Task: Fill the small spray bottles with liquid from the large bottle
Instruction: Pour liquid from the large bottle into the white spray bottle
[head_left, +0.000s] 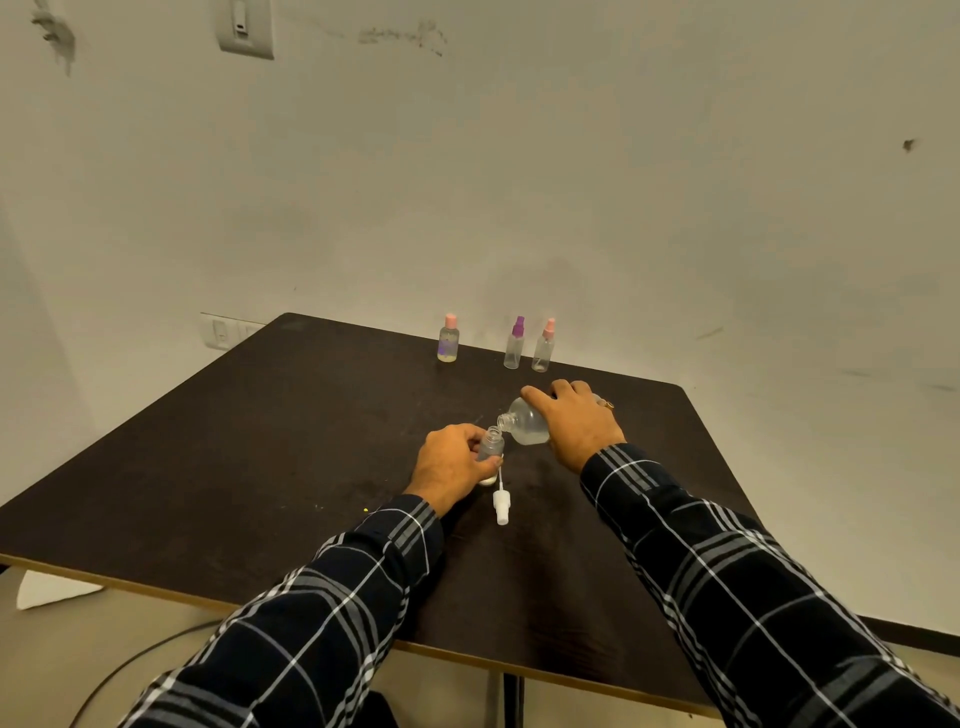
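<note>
Near the middle of the table (260, 467), your right hand (576, 428) grips the large bottle (525, 425), tipped, long axis pointing left; its mouth is just above the open small spray bottle (491, 447) that your left hand (449, 460) holds.
</note>
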